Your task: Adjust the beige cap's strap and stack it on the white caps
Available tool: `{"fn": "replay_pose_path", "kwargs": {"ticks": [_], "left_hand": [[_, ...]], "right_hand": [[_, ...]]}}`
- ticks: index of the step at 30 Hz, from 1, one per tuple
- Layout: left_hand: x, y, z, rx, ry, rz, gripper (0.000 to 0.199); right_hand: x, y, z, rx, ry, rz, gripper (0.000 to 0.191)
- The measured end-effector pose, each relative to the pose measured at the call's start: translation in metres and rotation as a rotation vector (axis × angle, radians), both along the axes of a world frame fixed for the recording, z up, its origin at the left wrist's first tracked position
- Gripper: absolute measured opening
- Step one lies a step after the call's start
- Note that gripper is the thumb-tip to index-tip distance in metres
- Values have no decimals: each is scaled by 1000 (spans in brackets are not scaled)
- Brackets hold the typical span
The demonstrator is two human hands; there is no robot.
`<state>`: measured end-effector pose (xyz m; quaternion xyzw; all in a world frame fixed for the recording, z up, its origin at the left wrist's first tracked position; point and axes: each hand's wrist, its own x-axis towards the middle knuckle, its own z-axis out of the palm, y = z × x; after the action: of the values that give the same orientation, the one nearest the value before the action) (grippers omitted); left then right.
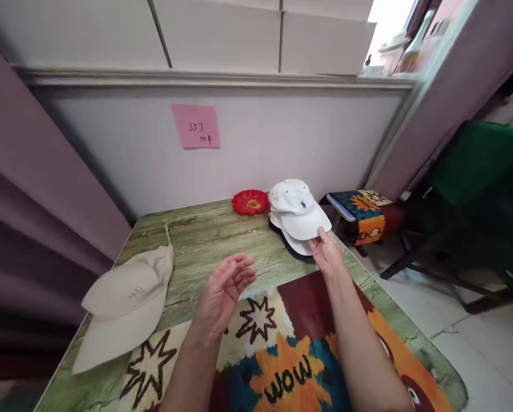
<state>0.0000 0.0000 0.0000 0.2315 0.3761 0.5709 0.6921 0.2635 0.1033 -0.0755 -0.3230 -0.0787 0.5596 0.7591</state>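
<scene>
A white cap (298,209) with a small dark logo is seen upright atop a stack of caps (294,243) at the table's far right; its brim is pinched.

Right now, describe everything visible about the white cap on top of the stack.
The white cap looks like cotton, with a small dark logo on the front, eyelets in the crown and a curved brim pointing toward the camera. It sits upright on top of a stack of other caps at the far right of the green table, beside a red dish. The right hand pinches the brim's edge.
</scene>
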Motion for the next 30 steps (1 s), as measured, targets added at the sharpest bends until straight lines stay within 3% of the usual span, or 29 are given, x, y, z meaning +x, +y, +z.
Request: {"fn": "replay_pose_path", "kwargs": {"ticks": [5,9,15,23,30], "left_hand": [[-4,1,-3,8,0,-9,18],[-4,1,-6,12,4,-15,19],[-4,2,-7,3,12,-5,21],[-5,2,-7,1,9,3,22],[-5,3,-9,-21,5,17,20]], "right_hand": [[7,1,4,5,7,-5,13],[16,-1,4,-107,-114,-31,11],[29,-5,-8,-258,-248,-123,19],[27,4,-13,-248,-281,-187,20],[20,9,-31,-366,-420,-242,19]]}}
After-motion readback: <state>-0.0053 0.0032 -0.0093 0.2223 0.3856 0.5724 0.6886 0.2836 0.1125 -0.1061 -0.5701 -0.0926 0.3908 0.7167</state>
